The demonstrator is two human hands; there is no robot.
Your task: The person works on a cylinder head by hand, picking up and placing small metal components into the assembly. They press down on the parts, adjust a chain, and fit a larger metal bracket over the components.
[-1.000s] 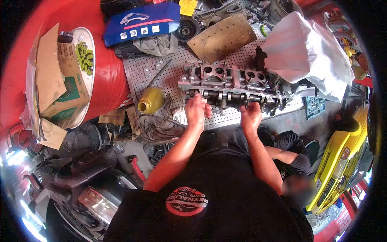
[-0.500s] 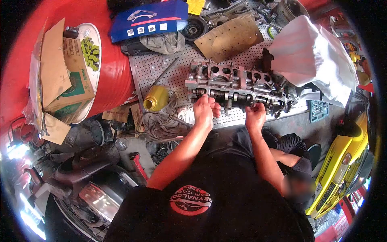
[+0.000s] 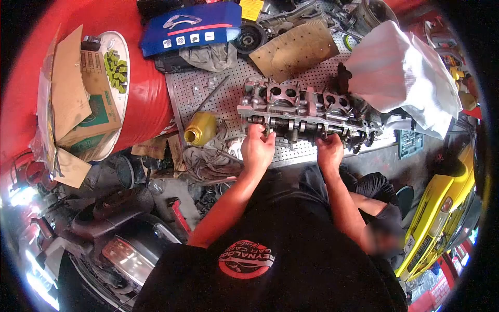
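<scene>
A metal cylinder head (image 3: 306,104) lies on a perforated metal bench, its round openings facing up. Along its near side runs a camshaft (image 3: 303,127) with dark and shiny lobes. My left hand (image 3: 258,151) reaches the left end of the camshaft, thumb and forefinger apart, fingertips against the metal. Farther right, my right hand (image 3: 330,151) has its fingers curled in at the camshaft's near edge; its fingertips are partly hidden among the lobes. A toothed gear (image 3: 372,136) shows at the shaft's right end.
Left of the head stand a yellow plastic bottle (image 3: 200,128) and dirty rags (image 3: 213,162). Behind lie a blue box (image 3: 192,28), perforated cardboard (image 3: 294,49) and white sheeting (image 3: 403,73). A person (image 3: 384,229) sits low at right, near a yellow car (image 3: 436,208).
My left hand has shifted slightly left and its thumb has spread from the forefinger. The right hand stays at nearly the same place on the camshaft.
</scene>
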